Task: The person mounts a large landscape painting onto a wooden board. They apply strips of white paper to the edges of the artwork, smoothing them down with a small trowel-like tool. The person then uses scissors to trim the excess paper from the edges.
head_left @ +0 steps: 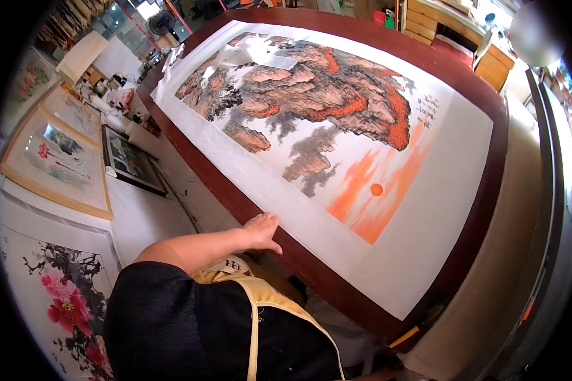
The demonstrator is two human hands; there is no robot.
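Observation:
My left hand (260, 232) rests palm down on the near edge of the white backing sheet and table, fingers slightly bent, thumb apart, gripping nothing visible. The sheet (444, 209) bears a large landscape painting (324, 95) of grey and red rocks, clouds, an orange sun and dark brushed characters. Near its far left end are pale creased or glossy patches. The sheet lies on a dark red-brown table (486, 190). At the bottom edge, right of my yellow apron, part of my right arm (371, 374) shows dimly; its fingers cannot be made out.
Framed flower paintings (57, 171) and a peony painting (70, 305) stand to the left. Behind are cluttered supplies (117, 95) and a black fan (161, 22). A wooden cabinet (419, 22) is at the back right. A long board (508, 254) runs along the right.

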